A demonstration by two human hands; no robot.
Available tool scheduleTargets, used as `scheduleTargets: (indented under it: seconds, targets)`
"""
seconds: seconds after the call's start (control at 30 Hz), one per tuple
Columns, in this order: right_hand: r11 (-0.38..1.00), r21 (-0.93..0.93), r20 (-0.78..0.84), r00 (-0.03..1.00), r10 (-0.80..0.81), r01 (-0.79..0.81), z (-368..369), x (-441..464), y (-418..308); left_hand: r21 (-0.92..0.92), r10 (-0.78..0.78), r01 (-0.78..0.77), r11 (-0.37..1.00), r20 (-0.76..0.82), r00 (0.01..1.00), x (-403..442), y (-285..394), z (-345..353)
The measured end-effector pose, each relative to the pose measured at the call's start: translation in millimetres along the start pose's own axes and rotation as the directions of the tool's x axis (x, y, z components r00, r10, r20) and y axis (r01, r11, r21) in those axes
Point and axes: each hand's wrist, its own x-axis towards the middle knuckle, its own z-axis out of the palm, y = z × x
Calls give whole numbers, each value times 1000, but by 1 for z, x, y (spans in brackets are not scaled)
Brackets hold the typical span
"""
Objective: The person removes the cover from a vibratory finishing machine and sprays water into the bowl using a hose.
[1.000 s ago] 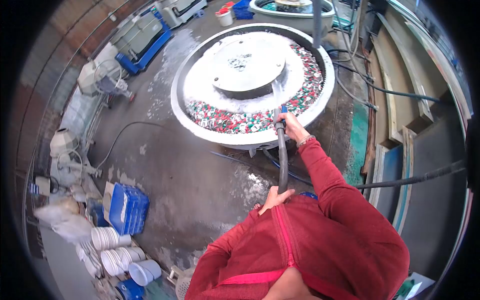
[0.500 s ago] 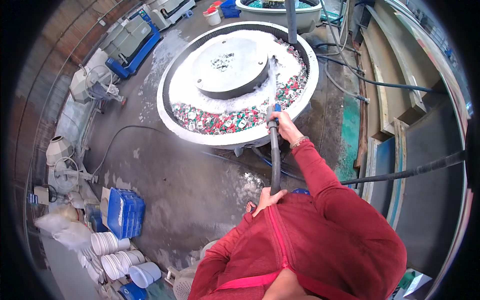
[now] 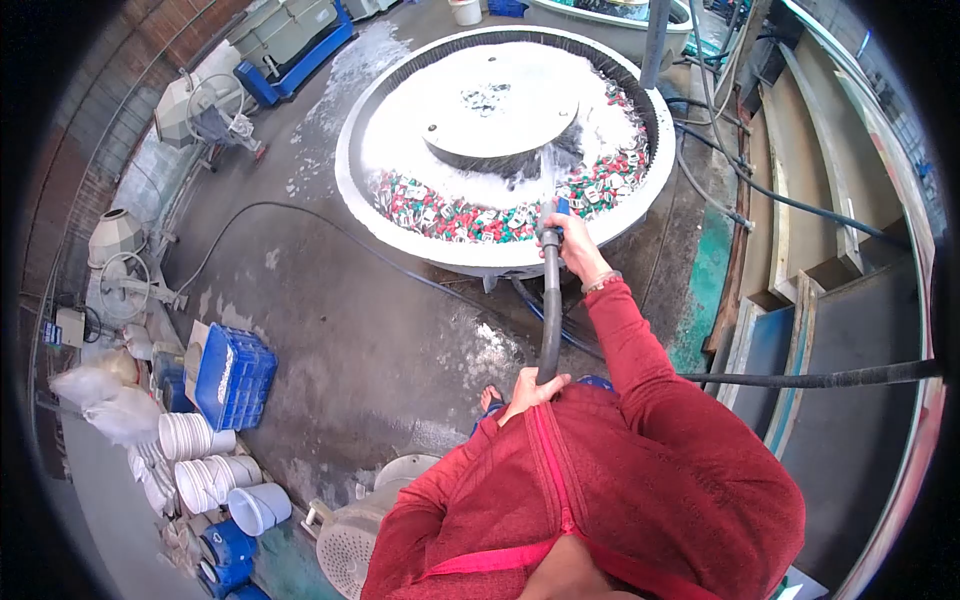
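Note:
My right hand [image 3: 578, 248] is closed around the hose nozzle [image 3: 548, 212], beside its blue valve handle [image 3: 563, 206]. Lower down, near my waist, my left hand [image 3: 532, 393] wraps the thick grey hose [image 3: 551, 315]. Water [image 3: 548, 172] streams from the nozzle into a large round tub [image 3: 357, 195] with a white rim. Small red, green and white pieces [image 3: 465, 222] lie in the tub's ring-shaped channel, partly under white foam [image 3: 405, 150]. A round, foam-splashed central hub [image 3: 530, 115] rises from its middle.
A second tub [image 3: 640, 38] stands behind. At left are a blue crate [image 3: 237, 380], stacked white buckets [image 3: 205, 480] and barrel-shaped machines [image 3: 185, 110]. Another hose [image 3: 330, 235] crosses the wet floor [image 3: 330, 330]. Wooden-edged troughs [image 3: 800, 190] line the right side.
My view has shifted, so the tub appears higher and farther right. Both hands keep their hold on the hose and nozzle, and water still pours beside the hub.

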Motion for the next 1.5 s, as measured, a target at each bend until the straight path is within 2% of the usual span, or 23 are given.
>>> scheduleTargets:
  seconds: [0.07,0.17,0.2,0.43,0.5,0.53,0.67,0.8,0.9,1.0,1.1,1.23,1.3,1.4,1.5]
  targets:
    - [998,9,-36,997,-64,64,-5,-10,-10,70,11,-14,997,43,999,2,0,-1]
    - [986,9,-39,986,-164,164,-8,-26,-30,46,21,-27,999,122,992,9,-2,6]
    - [981,6,-37,980,-193,194,-7,-32,-36,-15,43,-41,999,155,987,14,-9,9]
    - [980,17,-41,979,-199,200,-15,-33,-47,-21,80,-77,997,270,960,26,-11,17]
    - [991,16,-68,989,-129,131,-22,-20,-38,-46,32,-23,999,223,974,26,-4,18]
    - [999,27,-72,997,-37,39,-24,-10,-34,-62,7,5,998,196,981,26,-2,19]
    - [986,-10,-25,986,-166,165,1,-16,-40,-115,156,-137,984,179,971,31,-17,12]
    - [976,-37,106,972,-210,215,20,-12,-45,-64,164,-158,985,120,979,28,-11,8]
    - [979,-11,89,976,-200,202,20,-10,-43,-125,169,-156,980,105,980,27,-9,9]
    - [976,-6,11,976,-216,216,2,-17,-51,-20,79,-77,997,123,989,28,-7,9]
    - [965,33,-17,966,-259,259,-15,-32,-61,67,104,-116,991,163,981,31,0,16]
    - [956,19,-7,956,-293,293,-26,-42,-74,10,140,-146,989,212,967,32,4,34]
    - [950,16,16,950,-312,312,-31,-42,-76,10,102,-107,994,221,970,33,5,44]
    - [965,28,28,964,-263,262,-46,-33,-72,-14,97,-96,995,230,968,35,3,55]
    - [980,28,41,979,-200,199,-54,-29,-66,-33,65,-60,998,166,984,34,3,67]
